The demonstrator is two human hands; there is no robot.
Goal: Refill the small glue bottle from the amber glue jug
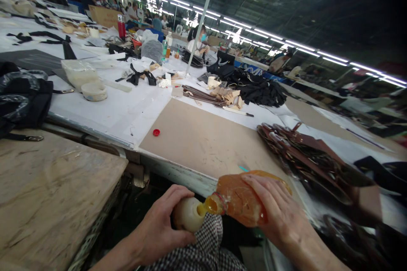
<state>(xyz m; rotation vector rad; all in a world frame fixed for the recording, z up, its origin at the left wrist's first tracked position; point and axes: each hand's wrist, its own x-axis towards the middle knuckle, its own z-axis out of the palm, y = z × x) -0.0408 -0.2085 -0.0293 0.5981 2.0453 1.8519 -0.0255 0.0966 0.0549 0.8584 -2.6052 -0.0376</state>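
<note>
One hand, the left (163, 217), is clasped round a whitish bottle (190, 219). A tilted orange bottle (237, 199) is gripped by the right hand (276, 203).

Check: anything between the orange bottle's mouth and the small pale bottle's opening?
Nothing visible blocks it. The right hand holds the orange bottle tipped, its mouth right by the small pale bottle in the left hand; only yellowish liquid shows between.

Slanting rows of white tube lights (332, 56) glare across the upper frame against a dim ceiling (295, 4). The pale desk (117, 112), left of centre, is brightly, softly lit; lower centre sinks into shadow. The right edge smears and blackens, with blue fringing upper right.
</note>
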